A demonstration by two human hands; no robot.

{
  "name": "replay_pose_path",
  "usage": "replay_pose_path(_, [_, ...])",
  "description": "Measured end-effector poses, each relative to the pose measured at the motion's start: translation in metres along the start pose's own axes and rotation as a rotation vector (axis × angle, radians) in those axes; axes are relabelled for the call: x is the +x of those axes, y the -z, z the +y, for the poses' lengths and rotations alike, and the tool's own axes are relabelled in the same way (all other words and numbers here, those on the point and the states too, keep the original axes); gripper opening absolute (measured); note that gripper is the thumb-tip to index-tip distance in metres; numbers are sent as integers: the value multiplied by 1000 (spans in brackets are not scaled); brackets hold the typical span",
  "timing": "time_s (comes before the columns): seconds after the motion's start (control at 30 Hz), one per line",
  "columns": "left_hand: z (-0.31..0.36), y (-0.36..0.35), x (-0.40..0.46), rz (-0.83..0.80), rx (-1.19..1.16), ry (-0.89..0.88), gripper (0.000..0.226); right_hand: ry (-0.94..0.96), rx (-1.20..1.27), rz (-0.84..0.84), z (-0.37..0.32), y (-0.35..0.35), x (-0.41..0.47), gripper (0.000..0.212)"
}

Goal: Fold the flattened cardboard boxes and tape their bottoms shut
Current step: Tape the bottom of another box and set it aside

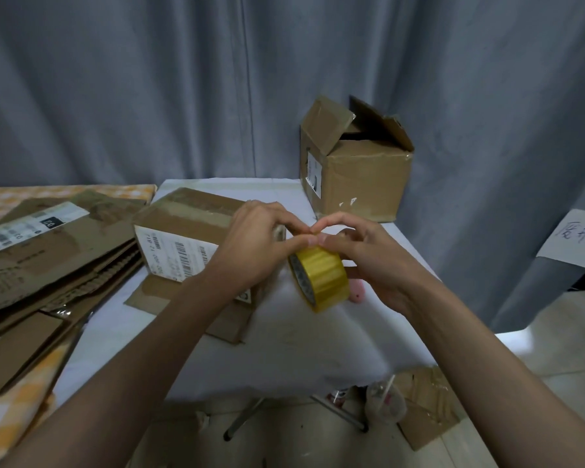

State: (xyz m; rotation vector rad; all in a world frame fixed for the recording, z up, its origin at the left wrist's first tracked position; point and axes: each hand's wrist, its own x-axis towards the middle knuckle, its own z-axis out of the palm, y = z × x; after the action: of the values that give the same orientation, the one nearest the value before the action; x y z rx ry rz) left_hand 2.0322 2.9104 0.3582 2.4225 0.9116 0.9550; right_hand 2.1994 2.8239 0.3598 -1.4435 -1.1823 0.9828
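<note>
Hands meet above the desk (284, 349): right hand (374, 261) grips the tape roll (321, 278), left hand (254, 244) pinches at its top, the folded box (183, 238) just behind.

- Both forearms reach forward from the lower edge and converge above the tape roll (320, 278).
- The left hand (254, 244) is curled, thumb and forefinger pinching at the top of the roll.
- The right hand (368, 255) grips the roll from its right side, fingertips meeting the left hand's.
</note>
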Motion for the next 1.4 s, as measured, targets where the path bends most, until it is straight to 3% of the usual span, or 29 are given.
replay_pose_path(0.1, [0,-1,-1,103,-32,114,5,44,0,39,1,-6,-1,10])
replay_pose_path(0.23, [0,-4,-5,118,27,145,20,60,46,55,4,-8,0,20])
replay_pose_path(0.33, [2,-8,-9,171,173,126,12,-16,-36,-39,6,-4,4,59])
replay_pose_path(0.4, [0,-9,-9,179,235,122,9,-46,-75,-120,8,-2,5,69])
replay_pose_path(0.87, [10,-11,-12,202,116,-8,10,-76,-255,-12,6,-4,6,21])
replay_pose_path(1.2, [2,-8,-9,229,-19,24,12,38,-200,-41,6,8,3,15])
replay_pose_path(1.4, [-3,-7,-7,178,104,65,4,64,-109,-92,9,9,1,15])
